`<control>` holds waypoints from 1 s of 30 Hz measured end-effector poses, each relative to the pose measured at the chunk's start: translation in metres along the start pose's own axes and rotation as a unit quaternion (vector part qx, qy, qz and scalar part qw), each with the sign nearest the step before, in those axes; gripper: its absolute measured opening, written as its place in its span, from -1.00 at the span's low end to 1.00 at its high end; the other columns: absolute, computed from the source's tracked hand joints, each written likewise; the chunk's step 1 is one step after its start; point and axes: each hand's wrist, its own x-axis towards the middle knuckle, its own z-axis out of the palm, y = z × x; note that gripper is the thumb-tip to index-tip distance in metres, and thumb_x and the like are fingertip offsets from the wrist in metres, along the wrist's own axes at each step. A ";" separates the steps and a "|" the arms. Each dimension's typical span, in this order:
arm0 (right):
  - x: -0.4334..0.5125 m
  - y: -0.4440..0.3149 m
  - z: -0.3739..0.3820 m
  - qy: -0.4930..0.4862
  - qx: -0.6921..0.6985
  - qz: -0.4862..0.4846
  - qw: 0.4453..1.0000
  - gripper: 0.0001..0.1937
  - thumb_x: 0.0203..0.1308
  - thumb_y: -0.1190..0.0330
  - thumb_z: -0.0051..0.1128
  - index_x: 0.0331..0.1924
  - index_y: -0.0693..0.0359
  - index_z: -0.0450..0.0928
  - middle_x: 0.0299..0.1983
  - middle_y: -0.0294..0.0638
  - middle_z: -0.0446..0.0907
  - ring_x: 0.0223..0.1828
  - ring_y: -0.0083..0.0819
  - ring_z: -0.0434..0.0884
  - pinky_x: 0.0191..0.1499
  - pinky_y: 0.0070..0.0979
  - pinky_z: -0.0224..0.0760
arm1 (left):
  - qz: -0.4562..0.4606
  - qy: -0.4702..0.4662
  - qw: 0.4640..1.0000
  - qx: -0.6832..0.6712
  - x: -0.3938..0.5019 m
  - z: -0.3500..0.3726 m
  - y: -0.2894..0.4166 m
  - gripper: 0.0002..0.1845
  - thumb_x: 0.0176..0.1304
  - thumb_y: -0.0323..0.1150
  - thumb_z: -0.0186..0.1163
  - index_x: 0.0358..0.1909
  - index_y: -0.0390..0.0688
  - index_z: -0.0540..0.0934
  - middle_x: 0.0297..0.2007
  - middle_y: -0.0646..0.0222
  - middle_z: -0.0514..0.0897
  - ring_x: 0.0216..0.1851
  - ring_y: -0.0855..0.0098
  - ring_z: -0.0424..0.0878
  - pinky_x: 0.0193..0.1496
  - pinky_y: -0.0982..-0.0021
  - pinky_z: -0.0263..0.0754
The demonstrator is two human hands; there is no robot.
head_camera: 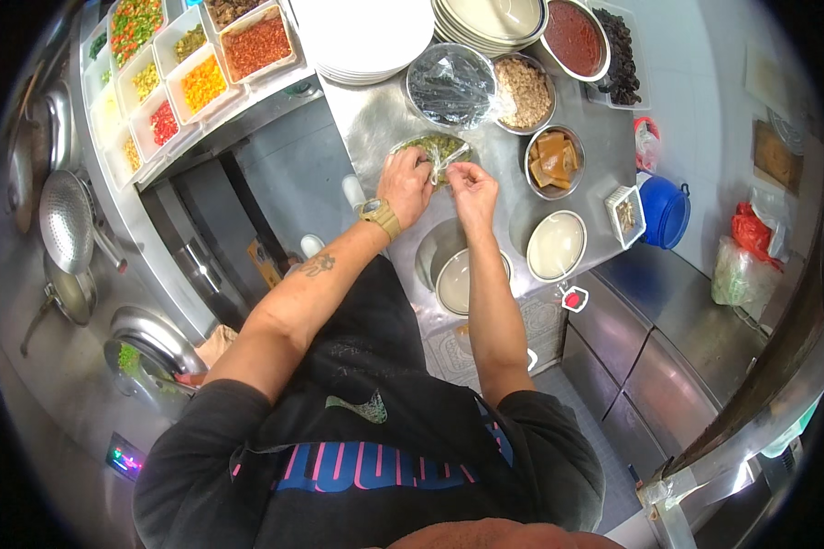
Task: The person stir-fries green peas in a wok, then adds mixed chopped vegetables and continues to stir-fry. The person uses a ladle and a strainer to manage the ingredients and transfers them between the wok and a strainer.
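Observation:
A bowl of chopped green food [434, 145] stands on the steel table, with clear plastic film [449, 159] bunched over it. My left hand [406, 182] lies at the bowl's near left edge, its fingers bent against the film. From the right, my right hand [472, 192] pinches the film between thumb and fingertips. Just beyond is a bowl wrapped in clear film [450, 86], beside a steel bowl of crumbly brown food [524, 92]. A bowl of brown slabs [554, 161] is to the right. Below my right hand, an empty cream bowl [454, 283] is partly hidden by my forearm.
Stacked white plates [371, 34] and cream bowls [494, 17] stand at the back, near a pot of red sauce [573, 41]. Tubs of chopped ingredients [202, 84] line the left counter. Another cream bowl [556, 245] and a white basket [625, 217] sit near the table's right corner.

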 end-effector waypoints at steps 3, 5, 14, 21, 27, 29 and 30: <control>0.004 0.005 0.004 0.012 -0.071 -0.003 0.997 -0.87 0.26 0.48 0.39 -0.17 0.36 0.76 -0.38 -0.30 0.73 -0.40 -0.66 0.60 -0.32 -0.63 0.46 | 0.003 0.004 1.000 0.001 0.002 -0.001 0.000 -0.70 -0.06 -0.54 0.42 -0.20 -0.20 0.70 -0.08 0.21 0.59 0.03 0.10 0.57 0.06 0.09 0.41; 0.007 0.014 0.004 0.016 -0.051 0.003 0.999 -0.85 0.25 0.47 0.40 -0.18 0.38 0.75 -0.37 -0.27 0.74 -0.38 -0.63 0.63 -0.31 -0.62 0.48 | 0.006 0.007 1.000 0.000 0.000 0.003 -0.002 -0.73 -0.04 -0.55 0.40 -0.23 -0.21 0.69 -0.09 0.21 0.59 0.01 0.11 0.57 0.04 0.09 0.41; 0.000 -0.016 -0.033 -0.033 0.331 0.045 0.942 -0.92 0.35 0.51 0.23 -0.15 0.32 0.68 -0.43 -0.39 0.56 -0.52 -0.69 0.37 -0.47 -0.69 0.15 | 0.028 0.032 0.999 -0.005 0.008 0.002 -0.004 -0.94 0.11 -0.53 0.29 -0.35 -0.23 0.66 -0.20 0.20 0.60 -0.09 0.10 0.58 0.06 0.11 0.40; 0.017 0.018 -0.028 0.072 0.070 -0.130 0.986 -0.68 0.17 0.68 0.02 -0.04 0.27 0.66 -0.27 -0.28 0.64 -0.32 -0.45 0.57 -0.29 -0.51 0.41 | -0.002 -0.024 0.999 0.043 0.006 -0.007 0.004 -0.83 0.15 -0.52 0.30 -0.20 -0.19 0.62 -0.24 0.18 0.60 -0.16 0.04 0.63 -0.07 0.06 0.48; 0.010 -0.019 0.009 0.046 -0.285 -0.358 0.888 -0.87 0.13 0.51 0.27 -0.22 0.25 0.67 -0.25 -0.10 0.64 -0.16 -0.08 0.63 -0.06 -0.22 0.49 | 0.047 -0.019 0.992 0.120 0.013 -0.015 -0.013 -0.80 0.16 -0.50 0.29 -0.16 -0.17 0.56 -0.27 0.18 0.58 -0.29 0.04 0.65 -0.22 0.06 0.61; 0.009 -0.031 0.017 0.106 -0.264 -0.358 0.889 -0.92 0.15 0.46 0.32 -0.29 0.23 0.66 -0.25 -0.06 0.64 -0.18 0.00 0.62 -0.08 -0.17 0.49 | 0.059 -0.006 0.990 0.127 0.035 -0.040 -0.021 -0.80 0.16 -0.50 0.29 -0.17 -0.17 0.56 -0.27 0.18 0.58 -0.31 0.04 0.66 -0.23 0.07 0.62; 0.007 -0.034 0.026 0.128 -0.251 -0.354 0.892 -0.94 0.17 0.45 0.31 -0.32 0.23 0.64 -0.28 -0.07 0.64 -0.20 -0.01 0.62 -0.11 -0.17 0.48 | 0.064 -0.001 0.989 0.131 0.046 -0.053 -0.022 -0.80 0.16 -0.50 0.29 -0.18 -0.17 0.56 -0.27 0.18 0.58 -0.32 0.04 0.66 -0.23 0.07 0.63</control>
